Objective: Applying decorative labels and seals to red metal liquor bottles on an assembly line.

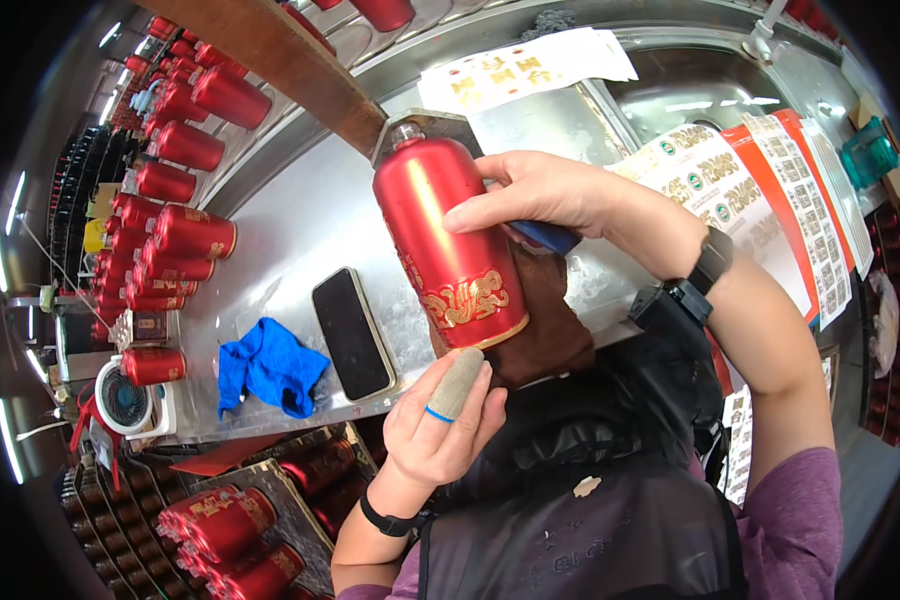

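A red bottle [445, 240] with gold ornament near its base lies tilted over the steel worktop [290, 215], its neck pointing away from me. My left hand [440, 420], with a grey cot on one finger, cups the bottle's base from below. My right hand [540, 195] lies across the bottle's side and grips a blue-handled tool [545, 237] against it. A brown cloth [550, 320] sits under the bottle.
A black phone [350, 332] and a blue rag [268, 365] lie on the worktop to the left. Several red bottles [170, 230] are stacked at far left and below the table. Label sheets [730, 190] cover the right side. A small fan [125, 400] stands at the left edge.
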{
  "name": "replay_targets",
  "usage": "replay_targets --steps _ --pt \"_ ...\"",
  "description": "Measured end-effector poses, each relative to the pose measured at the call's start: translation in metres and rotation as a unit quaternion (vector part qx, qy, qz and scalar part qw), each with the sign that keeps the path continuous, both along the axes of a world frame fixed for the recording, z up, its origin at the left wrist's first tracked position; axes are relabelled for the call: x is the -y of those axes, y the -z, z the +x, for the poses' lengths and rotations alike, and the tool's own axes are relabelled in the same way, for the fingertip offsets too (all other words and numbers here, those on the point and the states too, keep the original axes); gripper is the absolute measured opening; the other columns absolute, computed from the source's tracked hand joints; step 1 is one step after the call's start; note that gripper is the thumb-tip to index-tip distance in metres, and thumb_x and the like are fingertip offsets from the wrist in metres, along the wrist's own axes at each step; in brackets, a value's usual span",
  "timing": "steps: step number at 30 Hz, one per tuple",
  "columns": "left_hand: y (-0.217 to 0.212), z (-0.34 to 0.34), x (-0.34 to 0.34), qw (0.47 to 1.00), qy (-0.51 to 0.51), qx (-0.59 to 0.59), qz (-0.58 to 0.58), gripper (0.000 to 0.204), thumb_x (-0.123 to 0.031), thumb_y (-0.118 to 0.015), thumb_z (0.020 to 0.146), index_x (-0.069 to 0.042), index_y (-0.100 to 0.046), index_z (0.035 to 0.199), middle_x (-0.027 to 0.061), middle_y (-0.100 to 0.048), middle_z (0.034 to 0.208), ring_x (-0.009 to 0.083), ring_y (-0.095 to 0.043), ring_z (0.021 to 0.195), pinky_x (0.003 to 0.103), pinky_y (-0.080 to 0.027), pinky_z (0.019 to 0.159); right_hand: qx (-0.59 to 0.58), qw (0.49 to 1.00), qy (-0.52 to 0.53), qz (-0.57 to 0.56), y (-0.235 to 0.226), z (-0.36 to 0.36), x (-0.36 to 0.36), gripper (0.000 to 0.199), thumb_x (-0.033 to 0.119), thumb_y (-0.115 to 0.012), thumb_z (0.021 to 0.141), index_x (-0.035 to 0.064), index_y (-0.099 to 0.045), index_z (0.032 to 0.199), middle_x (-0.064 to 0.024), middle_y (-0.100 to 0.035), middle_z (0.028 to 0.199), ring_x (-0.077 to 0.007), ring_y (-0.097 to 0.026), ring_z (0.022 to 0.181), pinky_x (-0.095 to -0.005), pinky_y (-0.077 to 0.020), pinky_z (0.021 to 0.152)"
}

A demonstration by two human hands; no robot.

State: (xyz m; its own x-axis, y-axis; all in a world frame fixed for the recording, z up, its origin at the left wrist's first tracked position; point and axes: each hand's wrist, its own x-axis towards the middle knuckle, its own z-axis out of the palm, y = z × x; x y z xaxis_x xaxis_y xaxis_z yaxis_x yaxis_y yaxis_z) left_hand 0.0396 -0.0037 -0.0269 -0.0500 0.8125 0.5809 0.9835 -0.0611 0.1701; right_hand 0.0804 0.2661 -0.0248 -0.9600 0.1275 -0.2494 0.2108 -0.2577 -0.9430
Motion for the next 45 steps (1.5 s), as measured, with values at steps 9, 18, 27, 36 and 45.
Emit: replay_targets --steps 9,18,27,36,45 --pt "-0.003 -0.004 0.0 1.0 0.006 -0.018 0.002 0.029 -0.009 -0.081 0.076 -0.001 -0.074 0.103 0.0096 -0.071 0.104 0.0284 -0.069 0.101 0.033 -0.058 0.082 0.041 0.99 -0.009 0.137 -0.012 0.003 -0.011 0.084 0.049 -0.082 0.076 -0.0092 -0.055 0.13 -0.011 -0.071 0.095 -0.0168 -0.068 0.077 -0.0294 -0.0554 0.071" --pt "-0.003 -0.006 0.002 1.0 0.004 -0.016 -0.005 0.03 -0.008 -0.081 0.076 -0.001 -0.074 0.104 0.0109 -0.071 0.105 0.0285 -0.069 0.101 0.034 -0.059 0.083 0.132 0.899 0.034 0.415 -0.041 -0.007 0.02 0.083 0.057 -0.084 0.071 -0.0071 -0.062 0.119 -0.0134 -0.071 0.093 -0.0197 -0.067 0.079 -0.0342 -0.0539 0.07" --pt "-0.001 -0.003 -0.001 1.0 0.001 0.002 0.012 0.029 -0.007 -0.08 0.076 0.0 -0.074 0.103 0.011 -0.071 0.105 0.0285 -0.069 0.101 0.034 -0.059 0.083 -0.006 0.998 -0.009 0.065 -0.002 0.0 0.004 0.092 0.065 -0.081 0.069 -0.0114 -0.063 0.117 -0.018 -0.071 0.103 -0.0234 -0.07 0.082 -0.0337 -0.0554 0.075" --pt "-0.001 -0.008 0.004 1.0 0.003 0.004 0.004 0.03 -0.008 -0.081 0.076 -0.001 -0.074 0.104 0.0108 -0.071 0.105 0.0287 -0.069 0.101 0.034 -0.059 0.082 0.065 0.989 -0.024 0.127 -0.032 0.004 -0.004 0.078 0.04 -0.084 0.079 -0.0047 -0.053 0.135 -0.0041 -0.069 0.091 -0.0083 -0.061 0.069 -0.0227 -0.0488 0.061" --pt "-0.004 -0.009 0.003 1.0 0.003 0.009 -0.006 0.032 -0.007 -0.081 0.075 -0.001 -0.074 0.105 0.0109 -0.071 0.106 0.028 -0.069 0.102 0.034 -0.058 0.082 0.113 0.923 0.008 0.367 -0.036 0.0 0.018 0.089 0.056 -0.084 0.072 -0.0107 -0.057 0.125 -0.0137 -0.069 0.091 -0.0179 -0.067 0.081 -0.0302 -0.0533 0.073"
